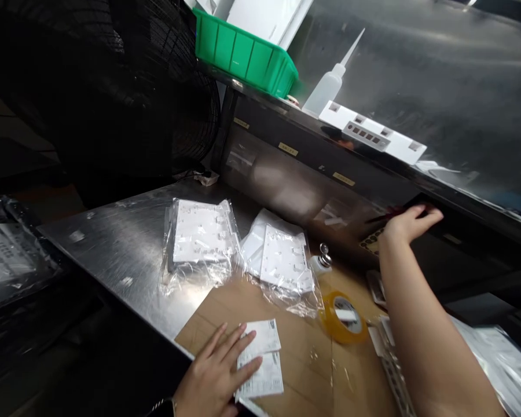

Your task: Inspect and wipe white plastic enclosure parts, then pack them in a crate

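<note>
My left hand point(219, 370) lies with fingers spread over the left part of two white printed papers point(264, 373) on brown cardboard point(304, 370). My right hand point(410, 223) is raised at the shelf's front edge on the right, its fingers curled around something dark red that is mostly hidden. Beyond the papers lie two clear plastic bags with white perforated panels, one on the left point(202, 231) and one nearer the middle point(286, 260). A roll of yellow tape point(342, 317) sits on the cardboard between my hands, and a small bottle with a metal top point(322, 260) stands behind it.
Above the metal table point(125, 249) runs a shelf with a green bin point(243, 55), a squeeze bottle point(325, 90) and a white slotted strip point(373, 132). A large dark fan point(169, 75) stands at the upper left. More plastic bags point(499, 359) lie at the lower right.
</note>
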